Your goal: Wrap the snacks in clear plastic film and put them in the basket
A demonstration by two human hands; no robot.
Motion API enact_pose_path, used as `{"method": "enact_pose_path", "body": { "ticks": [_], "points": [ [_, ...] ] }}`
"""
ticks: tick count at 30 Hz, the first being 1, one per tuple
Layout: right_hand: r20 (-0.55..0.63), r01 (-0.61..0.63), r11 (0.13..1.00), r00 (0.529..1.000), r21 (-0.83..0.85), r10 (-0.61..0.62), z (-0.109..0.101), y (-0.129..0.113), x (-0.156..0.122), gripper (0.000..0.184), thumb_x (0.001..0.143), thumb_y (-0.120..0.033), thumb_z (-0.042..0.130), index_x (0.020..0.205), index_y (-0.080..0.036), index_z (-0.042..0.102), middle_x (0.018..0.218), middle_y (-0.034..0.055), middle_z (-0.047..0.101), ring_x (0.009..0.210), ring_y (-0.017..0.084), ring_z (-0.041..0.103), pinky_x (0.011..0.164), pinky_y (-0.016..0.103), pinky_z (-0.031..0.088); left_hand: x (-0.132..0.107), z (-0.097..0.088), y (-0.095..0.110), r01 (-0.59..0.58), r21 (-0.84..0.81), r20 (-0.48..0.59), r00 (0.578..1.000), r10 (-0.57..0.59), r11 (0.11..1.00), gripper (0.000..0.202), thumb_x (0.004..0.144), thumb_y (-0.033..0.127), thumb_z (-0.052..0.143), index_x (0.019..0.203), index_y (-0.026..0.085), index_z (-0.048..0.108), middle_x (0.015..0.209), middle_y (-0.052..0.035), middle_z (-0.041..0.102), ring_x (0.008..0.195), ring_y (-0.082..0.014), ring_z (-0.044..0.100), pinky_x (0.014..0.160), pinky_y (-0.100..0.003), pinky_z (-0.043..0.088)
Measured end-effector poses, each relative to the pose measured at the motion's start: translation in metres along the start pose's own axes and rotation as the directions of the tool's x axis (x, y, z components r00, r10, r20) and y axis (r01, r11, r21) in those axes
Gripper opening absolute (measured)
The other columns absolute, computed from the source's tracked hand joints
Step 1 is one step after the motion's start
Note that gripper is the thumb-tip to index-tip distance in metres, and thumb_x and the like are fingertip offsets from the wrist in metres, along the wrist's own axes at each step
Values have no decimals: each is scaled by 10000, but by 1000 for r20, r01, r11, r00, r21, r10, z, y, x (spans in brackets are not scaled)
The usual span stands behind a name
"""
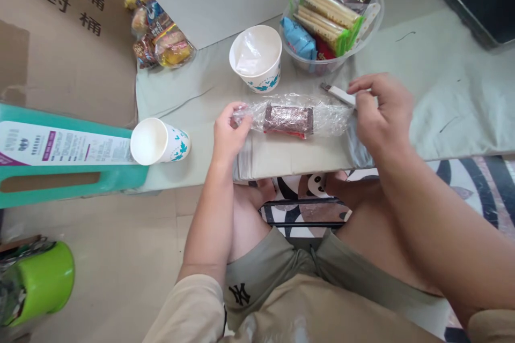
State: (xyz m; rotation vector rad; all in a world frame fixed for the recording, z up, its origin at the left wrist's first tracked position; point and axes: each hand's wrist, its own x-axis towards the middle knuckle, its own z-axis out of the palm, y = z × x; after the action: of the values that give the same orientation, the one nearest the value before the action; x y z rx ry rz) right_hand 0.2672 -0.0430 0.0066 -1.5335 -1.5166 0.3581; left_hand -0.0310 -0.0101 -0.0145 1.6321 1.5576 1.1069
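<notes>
Packet [288,119]: lying inside clear wrap [332,120], near the desk's [438,102] front edge. Left hand [229,131]: fingers pinching the wrap's left end, almost closed. Right hand [382,112]: fingers curling by its right end, beside the cutter [339,93]; grip unclear. Advisable: tensioning evenly, sparing the packet.

The packet [288,119] is brown and red — the cups [264,82] white, teal-leafed.

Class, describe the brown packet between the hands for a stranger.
On the pale table, find the clear bowl of snacks. Below and leftward in view, between the left hand and right hand, lies the brown packet. Unlike the bowl's snacks, it has loose clear film either side.
</notes>
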Motion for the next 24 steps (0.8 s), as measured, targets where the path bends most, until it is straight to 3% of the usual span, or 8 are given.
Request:
{"method": "enact_pose_path", "body": {
  "ticks": [3,6,8,10,14,18,21,24],
  "points": [
    [200,95,995,976,-35,-86,7,-5,-3,343,864,-299,618,1197,-234,671,1152,119,751,1109,350,687,1007,564,526,1,1,10,-67,60,-43,997,70,996,438,798,402,825,1177,242,677,1249,-74,692,1192,-236,659,1013,-339,544],
    [294,140,988,949,-66,-115,13,-6,-3,264,856,-298,633,1110,-261,693,1012,91,770,1016,341,705,950,543,543,4,1,18,-85,112,-55,994,91,990,315,790,364,839,1057,236,733,1238,-86,686,1235,-252,628,989,-321,543],
    [301,137,988,948,-77,-108,13,-7,-2,112,876,-263,595,932,-274,690,919,78,762,967,326,712,921,528,546,5,1,22,-63,125,-59,996,71,990,184,842,366,784,936,214,743,1199,-99,693,1172,-254,646,852,-293,561],
    [284,123,990,954,-65,-100,10,-10,-1,104,885,-242,568,864,-273,665,942,86,763,996,327,717,935,531,540,5,0,24,-58,120,-61,996,66,991,169,878,372,741,884,203,729,1197,-105,702,1153,-255,651,775,-280,551],
    [250,131,991,961,-19,-122,4,-19,-4,134,900,-227,529,907,-280,652,1065,87,767,1107,324,712,1016,546,514,2,-4,26,-143,53,-82,986,147,988,212,893,419,727,835,219,686,1205,-92,722,1244,-261,638,996,-370,547],
    [198,174,982,968,-73,-157,-3,-30,-9,88,873,-251,546,853,-290,622,912,72,750,974,318,721,964,536,530,-6,-12,30,-291,-33,-164,945,283,956,275,874,481,724,787,231,649,1116,-66,732,1228,-257,663,1163,-481,466],
    [190,190,978,967,-86,-171,-9,-38,-14,48,825,-259,565,825,-294,598,822,58,731,834,289,707,835,482,556,-19,-19,35,-373,-72,-192,915,354,925,240,855,439,702,735,241,638,919,-43,730,1054,-241,716,1051,-478,545],
    [256,194,981,949,-19,-183,-15,-43,-19,81,790,-261,563,846,-291,612,720,23,699,645,225,647,674,410,539,-34,-27,39,-335,-93,-143,936,321,938,169,817,339,669,683,240,641,776,-30,717,759,-183,695,749,-364,591]
  ]
}}
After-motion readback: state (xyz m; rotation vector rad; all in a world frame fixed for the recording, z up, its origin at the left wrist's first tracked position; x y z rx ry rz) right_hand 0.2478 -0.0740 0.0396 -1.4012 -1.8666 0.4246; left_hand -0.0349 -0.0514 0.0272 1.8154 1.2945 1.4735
